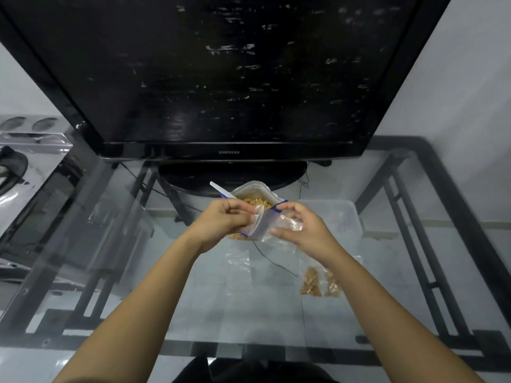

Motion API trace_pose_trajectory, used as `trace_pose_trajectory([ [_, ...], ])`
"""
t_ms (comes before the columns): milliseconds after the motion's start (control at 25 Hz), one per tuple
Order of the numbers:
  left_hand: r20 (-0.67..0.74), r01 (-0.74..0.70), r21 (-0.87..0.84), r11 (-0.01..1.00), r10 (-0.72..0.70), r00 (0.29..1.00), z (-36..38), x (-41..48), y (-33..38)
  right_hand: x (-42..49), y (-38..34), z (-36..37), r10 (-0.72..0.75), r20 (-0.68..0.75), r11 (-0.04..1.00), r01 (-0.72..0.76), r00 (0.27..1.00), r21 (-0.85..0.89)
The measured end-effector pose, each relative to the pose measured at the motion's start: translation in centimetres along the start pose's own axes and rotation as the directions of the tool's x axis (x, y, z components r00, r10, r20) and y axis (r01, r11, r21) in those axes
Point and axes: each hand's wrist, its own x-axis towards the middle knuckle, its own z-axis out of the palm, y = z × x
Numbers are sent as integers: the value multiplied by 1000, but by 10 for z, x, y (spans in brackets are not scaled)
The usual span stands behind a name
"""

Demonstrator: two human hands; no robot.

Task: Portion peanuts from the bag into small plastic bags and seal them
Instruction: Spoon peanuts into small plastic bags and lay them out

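An open bag of peanuts (255,196) stands on the glass table in front of the TV base, with a white spoon (221,190) sticking out of it to the left. Just in front of it both hands hold a small clear plastic bag (265,223) with a blue strip at its mouth. My left hand (224,219) pinches the bag's left edge. My right hand (301,226) pinches the top right corner and cups the bag's right side. Two small bags filled with peanuts (319,281) lie flat on the glass at the right.
A large black TV (221,73) on a stand fills the back of the glass table (193,313). A clear plastic container (343,217) sits right of the peanut bag. Empty clear bags (237,261) lie on the glass near the middle. A black cable (273,262) runs under the glass.
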Motion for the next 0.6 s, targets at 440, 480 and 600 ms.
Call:
trace_pose_trajectory([
  [440,-206,-152,290,945,216,954,-10,2,7,15,-8,-12,11,37,974,-20,999,227],
  [480,-204,-162,265,950,220,954,-11,1,7,16,-6,-12,12,30,977,-18,999,213],
  [600,-214,-176,224,958,225,950,-13,1,8,19,-5,-8,-10,-43,987,17,999,162],
])
